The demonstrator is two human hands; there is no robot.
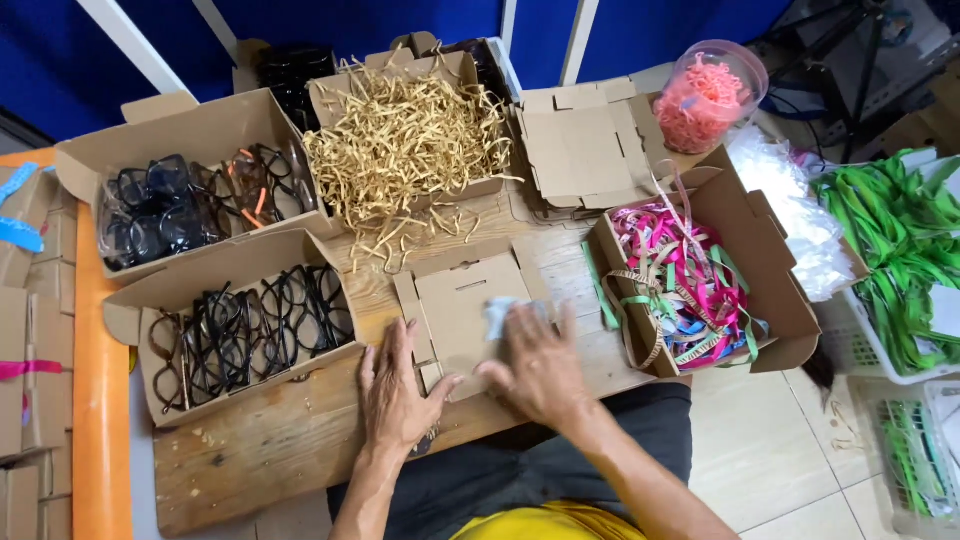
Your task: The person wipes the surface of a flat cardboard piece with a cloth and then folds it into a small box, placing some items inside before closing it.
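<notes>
Head view: both hands, left hand [395, 385] open flat, right hand [540, 365] pressing a pale cloth [498, 315], rest on unfolded flat box [465, 310], nothing packed yet.

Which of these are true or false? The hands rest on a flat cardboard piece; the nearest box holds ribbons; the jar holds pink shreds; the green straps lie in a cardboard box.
1. Both hands, left hand and right hand, rest on the flat cardboard piece. True.
2. The box nearest the left hand holds ribbons. False: it holds dark-framed glasses; the ribbons fill a box on the right.
3. The clear jar holds pink shreds. True.
4. The green straps lie in a cardboard box. False: they lie in a white basket.
</notes>
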